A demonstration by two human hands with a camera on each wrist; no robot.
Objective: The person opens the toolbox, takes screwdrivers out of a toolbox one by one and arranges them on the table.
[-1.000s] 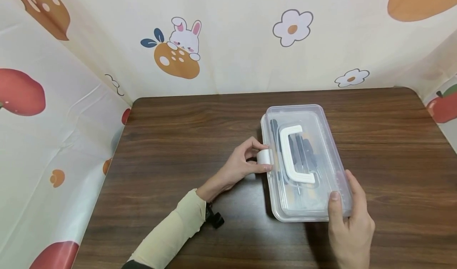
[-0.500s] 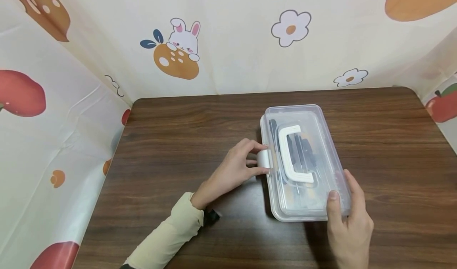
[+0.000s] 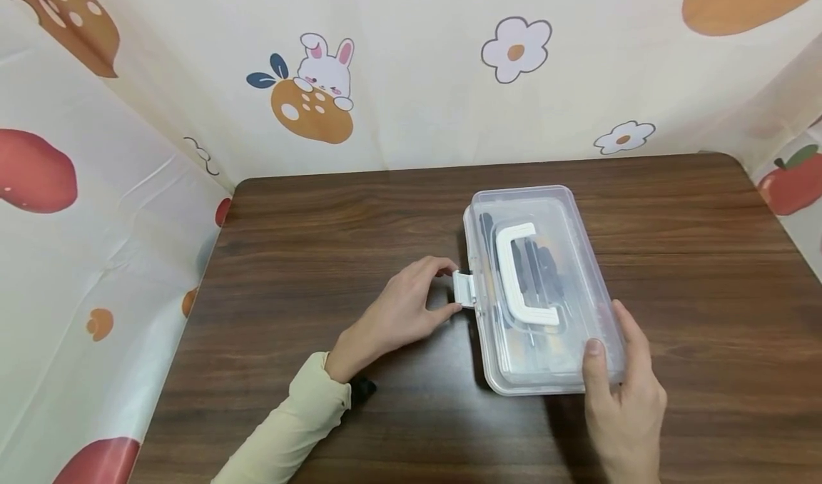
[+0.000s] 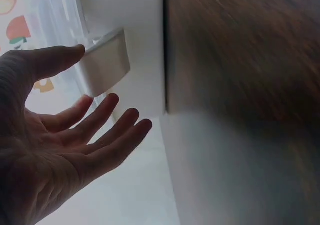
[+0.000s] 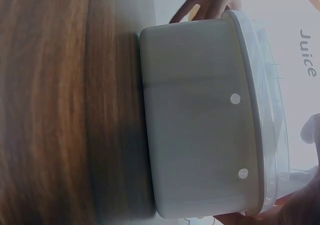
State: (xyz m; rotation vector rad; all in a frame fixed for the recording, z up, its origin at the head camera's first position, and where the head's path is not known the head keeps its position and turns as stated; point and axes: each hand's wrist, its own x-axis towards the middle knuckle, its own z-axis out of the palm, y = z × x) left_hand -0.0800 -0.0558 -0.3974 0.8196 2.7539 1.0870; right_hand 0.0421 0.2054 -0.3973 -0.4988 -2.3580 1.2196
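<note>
A storage box with a clear lid (image 3: 581, 277) stands on the dark wooden table, dark and tan contents showing blurrily through it. On top of the lid lies a white carrying handle (image 3: 510, 273). My left hand (image 3: 394, 309) pinches the white latch (image 3: 464, 289) on the box's left side between thumb and index finger; the latch sticks outward from the lid's edge. Up close in the left wrist view, thumb and fingertips sit at opposite edges of this latch (image 4: 106, 65). My right hand (image 3: 626, 398) holds the near right corner, thumb on the lid, fingers along the pale side wall (image 5: 200, 125).
The wooden table (image 3: 308, 241) extends around the box on all sides. A printed cloth with fruit, flowers and a bunny hangs behind it as a backdrop (image 3: 417, 77) and along both sides. A dark wrist device (image 3: 362, 390) shows at the left cuff.
The latch has swung out from the lid's edge, and my left hand has drawn leftward with it. My right hand keeps its hold on the corner. The head view has shifted slightly.
</note>
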